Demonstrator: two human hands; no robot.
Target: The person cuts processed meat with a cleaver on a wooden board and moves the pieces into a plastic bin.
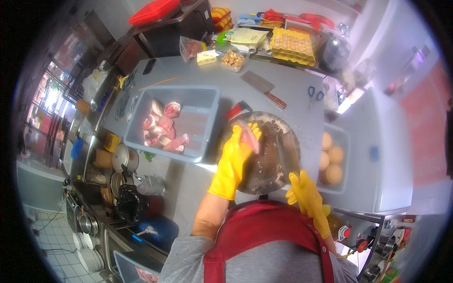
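Note:
My left hand (236, 155), in a yellow rubber glove, grips a piece of raw meat (250, 138) above the left part of a round chopping block (263, 173). In the same kind of glove, my right hand (305, 194) is closed around the handle of a cleaver (288, 150). Its broad blade lies over the block's right side, apart from the meat. Left of the block, a grey plastic tub (207, 141) holds several raw chunks of meat (164, 129) in its left half. A red and black object (239, 109) sits at the block's far edge.
Beyond the block lie a second cleaver (263, 86) and scissors (313, 94). A container of brown pieces (233, 60) and a yellow egg tray (293, 46) stand farther back. Right of the table is a bin with round tan items (334, 159). Pots (124, 159) sit below left.

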